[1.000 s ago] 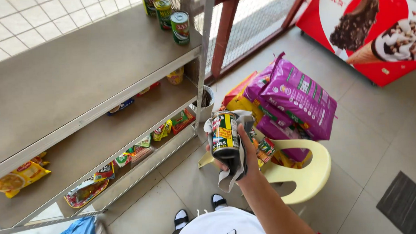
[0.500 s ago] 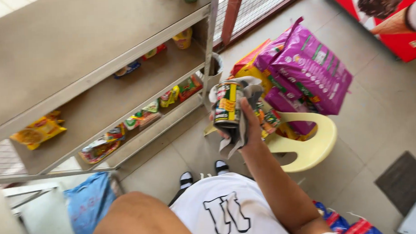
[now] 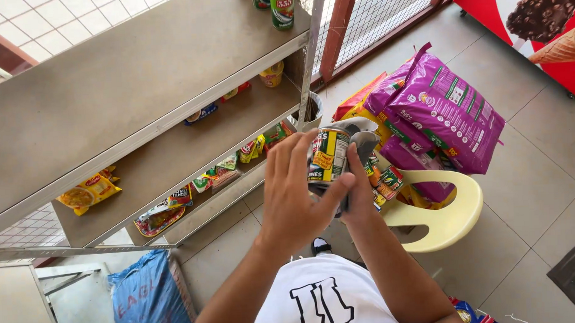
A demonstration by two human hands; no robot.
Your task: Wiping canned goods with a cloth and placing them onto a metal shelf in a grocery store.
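Observation:
A tin can (image 3: pixel 327 156) with a green and yellow label is held upright in front of me at chest height. My left hand (image 3: pixel 295 193) wraps around its left side, fingers on the label. My right hand (image 3: pixel 360 194) grips it from behind and below through a grey cloth (image 3: pixel 361 136) that drapes over the can's top and right side. Both hands hover beside the metal shelf unit (image 3: pixel 171 114), above the yellow plastic chair (image 3: pixel 452 213).
Two more cans (image 3: pixel 282 7) stand at the top shelf's right end. Lower shelves hold snack and noodle packets (image 3: pixel 88 191). Purple bags (image 3: pixel 442 115) lie on the chair. A blue sack (image 3: pixel 142 297) sits on the floor at left, a red freezer (image 3: pixel 544 31) at far right.
My left hand has come up into view and closed on the can, which was held only by the right hand with the cloth. The view tilted back up toward the shelf.

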